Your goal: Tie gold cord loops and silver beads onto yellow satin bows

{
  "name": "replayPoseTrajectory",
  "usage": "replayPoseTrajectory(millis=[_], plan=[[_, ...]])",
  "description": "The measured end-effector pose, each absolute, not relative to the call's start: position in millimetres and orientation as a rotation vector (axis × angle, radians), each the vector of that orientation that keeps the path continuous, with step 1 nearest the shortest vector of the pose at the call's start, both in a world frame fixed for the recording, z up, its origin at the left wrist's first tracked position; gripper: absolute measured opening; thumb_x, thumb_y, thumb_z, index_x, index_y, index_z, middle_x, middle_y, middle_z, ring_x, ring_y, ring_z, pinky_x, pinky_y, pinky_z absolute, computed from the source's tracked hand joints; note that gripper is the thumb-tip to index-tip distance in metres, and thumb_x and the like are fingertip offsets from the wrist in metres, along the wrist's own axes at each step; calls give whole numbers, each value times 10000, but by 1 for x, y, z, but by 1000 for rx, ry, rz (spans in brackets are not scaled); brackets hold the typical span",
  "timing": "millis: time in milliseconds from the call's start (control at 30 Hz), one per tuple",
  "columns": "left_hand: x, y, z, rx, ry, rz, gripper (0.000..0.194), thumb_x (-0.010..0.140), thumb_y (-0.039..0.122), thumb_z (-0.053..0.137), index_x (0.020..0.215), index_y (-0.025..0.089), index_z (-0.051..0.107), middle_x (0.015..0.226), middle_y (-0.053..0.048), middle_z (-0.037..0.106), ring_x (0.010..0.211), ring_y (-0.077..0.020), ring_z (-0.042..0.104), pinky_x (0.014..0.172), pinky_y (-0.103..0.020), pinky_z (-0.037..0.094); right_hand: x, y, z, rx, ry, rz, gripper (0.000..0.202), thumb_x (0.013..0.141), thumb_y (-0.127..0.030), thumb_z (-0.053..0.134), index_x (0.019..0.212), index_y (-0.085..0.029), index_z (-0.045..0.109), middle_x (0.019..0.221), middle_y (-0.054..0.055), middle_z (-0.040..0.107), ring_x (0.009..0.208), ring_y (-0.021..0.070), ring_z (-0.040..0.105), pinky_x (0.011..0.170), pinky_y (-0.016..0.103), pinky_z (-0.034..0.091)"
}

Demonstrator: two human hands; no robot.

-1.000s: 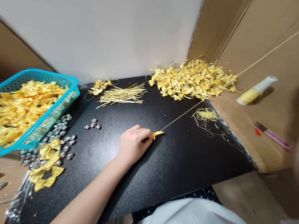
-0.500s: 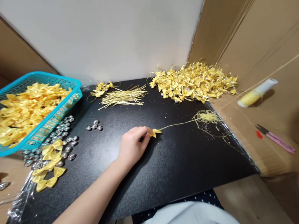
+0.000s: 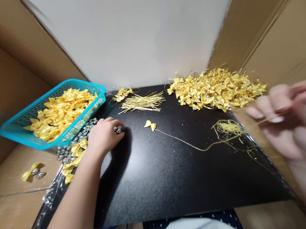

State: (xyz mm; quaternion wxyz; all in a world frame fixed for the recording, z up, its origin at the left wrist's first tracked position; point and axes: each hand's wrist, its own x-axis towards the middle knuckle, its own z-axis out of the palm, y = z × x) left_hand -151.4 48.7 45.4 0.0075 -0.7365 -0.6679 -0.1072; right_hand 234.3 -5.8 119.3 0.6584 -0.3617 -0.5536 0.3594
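My left hand is at a small group of silver beads on the black tabletop. Its thumb and index finger are apart on either side of the beads, and the hand hides part of the group. At the right edge, my right hand is raised and smeared by motion, its fingers pinching a thin yellow cord. The cord runs left across the table to a yellow satin bow, which lies untouched by either hand.
A blue basket of yellow bows stands at left, with more silver beads and loose bows beside it. Gold twist ties lie at the back. A heap of beaded bows and a cord tangle are at right.
My left hand has let go of the bow and moved left to the silver beads. My right hand has come further into view with the cord, which now sags. The view has shifted.
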Motion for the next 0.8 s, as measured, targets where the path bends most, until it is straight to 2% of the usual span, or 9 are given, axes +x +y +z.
replayPoseTrajectory(millis=[67,133,233,400,500,567,633,700,800], plan=[[-166,51,48,-2345,-2118,-265,106,681,266,714,780,245,741,891,-81,677,821,-278,584,705,-364,410,221,-4,107,-762,-1133,1027,121,688,-329,845,730,-292,738,561,-35,532,510,65,475,527,248,419],[-172,54,49,-2382,-2132,-234,89,696,282,710,773,264,751,899,-71,680,834,-278,593,695,-353,398,206,0,90,-813,-1063,1148,164,632,-331,873,695,-259,739,568,-26,580,521,70,519,507,230,415],[-174,58,47,-2428,-2160,-239,60,694,273,709,732,264,756,857,-69,687,795,-270,594,684,-344,383,184,4,64,-960,-1090,1234,209,620,-373,863,700,-224,740,612,-9,642,533,80,565,495,210,442],[-176,58,50,-2501,-2215,-404,20,642,239,743,657,225,745,762,-62,687,651,-201,559,669,-312,386,160,5,39,-1102,-1212,1380,224,635,-365,822,708,-174,732,614,7,661,541,88,574,515,212,475],[-161,50,52,-2577,-2220,-604,131,683,307,735,733,188,759,773,-66,704,645,-174,549,661,-291,399,150,2,31,-1129,-1236,1446,208,647,-346,794,735,-169,729,648,11,677,574,101,595,557,232,500],[-138,41,49,-2673,-2211,-790,300,764,435,672,894,181,762,889,-73,731,705,-169,590,683,-281,444,144,-2,25,-1127,-1275,1458,175,675,-323,767,748,-168,728,664,14,682,592,108,604,578,243,507],[-109,30,41,-2782,-2243,-1012,392,794,520,623,971,195,752,972,-73,745,785,-172,650,715,-271,498,140,-7,22,-1114,-1328,1428,138,701,-299,740,747,-169,728,665,15,682,598,111,606,583,245,501],[-80,20,31,-2817,-2503,-1718,369,692,485,755,918,194,766,936,-75,757,814,-173,674,753,-261,522,138,-12,20,-1108,-1362,1377,119,723,-286,716,744,-169,727,657,16,681,596,114,609,580,245,493],[-51,7,22,-2739,-2690,-2296,273,638,382,840,848,219,776,859,-35,765,742,-114,673,737,-199,526,136,-16,20,-1105,-1359,1345,112,740,-273,695,739,-164,723,650,21,688,590,117,619,578,243,494]])
